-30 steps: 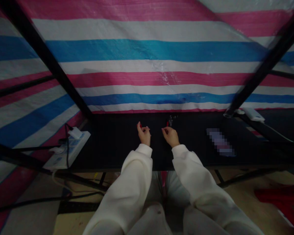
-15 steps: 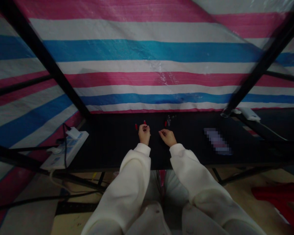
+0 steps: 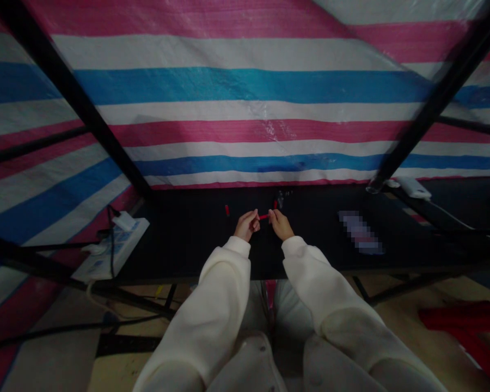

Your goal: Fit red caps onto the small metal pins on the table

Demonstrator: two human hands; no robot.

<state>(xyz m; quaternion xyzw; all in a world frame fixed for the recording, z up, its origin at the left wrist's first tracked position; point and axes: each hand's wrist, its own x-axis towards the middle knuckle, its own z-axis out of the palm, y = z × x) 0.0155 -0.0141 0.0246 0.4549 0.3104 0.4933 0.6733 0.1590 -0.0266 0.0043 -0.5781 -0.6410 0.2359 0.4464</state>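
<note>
Between my hands, level above the black table [image 3: 188,234], is a small red stick-like piece [image 3: 263,217]. My left hand [image 3: 247,224] pinches its left end, and the fingertips of my right hand [image 3: 280,223] close on its right end. The piece is too small to tell its exact kind. Left of my hands a similar red piece [image 3: 227,210] lies on the table. Just beyond my right hand, another red piece [image 3: 275,204] lies beside a cluster of small clear or grey bits [image 3: 281,199].
A white power strip [image 3: 114,247] with a plugged-in charger sits at the table's left end. A phone-like object [image 3: 360,233], blurred out, lies to the right. Farther right is a white device [image 3: 414,188] with a cable. Black frame posts and a striped tarp [image 3: 245,130] stand behind.
My left hand has moved right and lifted a red piece from the table. My hands have come closer together, and both now hold that piece.
</note>
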